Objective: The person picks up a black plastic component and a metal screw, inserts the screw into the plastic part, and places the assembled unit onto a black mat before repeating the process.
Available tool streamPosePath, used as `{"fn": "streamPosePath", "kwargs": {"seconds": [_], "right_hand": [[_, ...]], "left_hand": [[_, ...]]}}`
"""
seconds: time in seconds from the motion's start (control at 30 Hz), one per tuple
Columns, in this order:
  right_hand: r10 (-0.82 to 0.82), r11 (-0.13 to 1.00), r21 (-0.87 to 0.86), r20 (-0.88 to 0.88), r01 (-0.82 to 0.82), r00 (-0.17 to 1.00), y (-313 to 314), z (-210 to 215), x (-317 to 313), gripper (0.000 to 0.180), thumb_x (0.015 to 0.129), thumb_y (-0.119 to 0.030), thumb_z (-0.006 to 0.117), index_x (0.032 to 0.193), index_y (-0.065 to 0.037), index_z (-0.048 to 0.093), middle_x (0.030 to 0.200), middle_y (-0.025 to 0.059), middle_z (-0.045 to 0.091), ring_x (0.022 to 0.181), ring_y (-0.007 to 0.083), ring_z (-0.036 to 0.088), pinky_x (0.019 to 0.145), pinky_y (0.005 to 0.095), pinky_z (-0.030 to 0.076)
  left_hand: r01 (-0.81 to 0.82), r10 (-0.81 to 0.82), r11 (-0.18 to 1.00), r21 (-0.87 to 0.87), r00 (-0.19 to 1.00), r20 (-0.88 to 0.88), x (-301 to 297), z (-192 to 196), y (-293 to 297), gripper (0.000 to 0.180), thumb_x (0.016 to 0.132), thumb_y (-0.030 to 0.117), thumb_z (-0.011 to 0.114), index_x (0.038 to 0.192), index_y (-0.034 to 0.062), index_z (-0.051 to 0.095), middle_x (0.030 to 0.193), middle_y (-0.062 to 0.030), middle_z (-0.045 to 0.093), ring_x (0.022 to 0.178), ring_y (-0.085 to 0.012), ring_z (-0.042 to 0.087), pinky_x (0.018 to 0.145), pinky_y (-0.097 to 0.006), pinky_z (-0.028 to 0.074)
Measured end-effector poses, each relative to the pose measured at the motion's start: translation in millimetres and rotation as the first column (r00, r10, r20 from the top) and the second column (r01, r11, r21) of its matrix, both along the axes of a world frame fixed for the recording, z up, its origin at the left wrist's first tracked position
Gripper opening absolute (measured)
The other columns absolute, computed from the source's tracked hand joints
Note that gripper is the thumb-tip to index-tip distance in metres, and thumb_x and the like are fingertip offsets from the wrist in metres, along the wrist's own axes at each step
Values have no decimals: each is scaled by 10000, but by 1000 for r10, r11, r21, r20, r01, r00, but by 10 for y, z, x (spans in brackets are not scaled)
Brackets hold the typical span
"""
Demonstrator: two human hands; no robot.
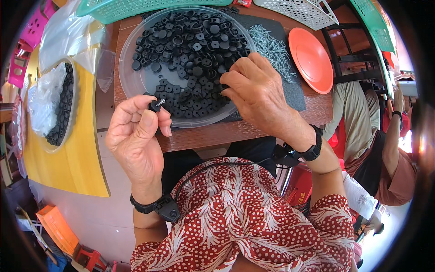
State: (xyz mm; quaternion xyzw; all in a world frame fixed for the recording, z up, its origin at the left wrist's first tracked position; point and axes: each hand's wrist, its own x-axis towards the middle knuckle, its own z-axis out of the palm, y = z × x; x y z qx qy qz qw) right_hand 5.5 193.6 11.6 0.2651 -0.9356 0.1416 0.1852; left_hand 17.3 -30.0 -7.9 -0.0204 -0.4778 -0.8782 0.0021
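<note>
My left hand (136, 131) pinches a small black plastic cap with a screw in it (157, 104) between thumb and fingertips, just at the near rim of a clear round tray (131, 77). The tray holds a heap of several black plastic caps (190, 50). My right hand (256, 93) rests palm down over the right side of that heap, fingertips among the caps; what they grip is hidden. A pile of silver screws (272, 45) lies on a dark mat (294, 93) just beyond my right hand.
An orange round lid (311, 59) sits right of the screws on the brown wooden table (217, 133). Green and white baskets (136, 9) line the far edge. A bowl of black caps under a plastic bag (56, 104) stands on a yellow surface at left. Another person (380, 154) sits at right.
</note>
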Motion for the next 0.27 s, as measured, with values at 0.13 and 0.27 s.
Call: {"fn": "streamPosePath", "kwargs": {"seconds": [0.13, 0.27], "right_hand": [[-17, 974, -224, 95, 38, 995, -61, 50, 57, 246, 625, -1, 709, 837, -28, 587, 819, 85, 572, 746, 252, 520, 647, 355, 430], [-30, 844, -514, 240, 153, 970, -225, 112, 146, 250, 618, -41, 719, 798, -45, 546, 806, 89, 544, 779, 288, 501, 677, 381, 409]], "left_hand": [[-6, 6, 997, -74, 1000, -11, 11, 84, 57, 235, 817, 78, 660, 981, -57, 558, 792, -120, 631, 677, -157, 609, 562, -237, 460], [36, -45, 991, -126, 996, -72, 37, 124, 224, 243, 825, 60, 649, 1015, -58, 554, 903, -137, 640, 788, -181, 635, 716, -231, 496]]}}
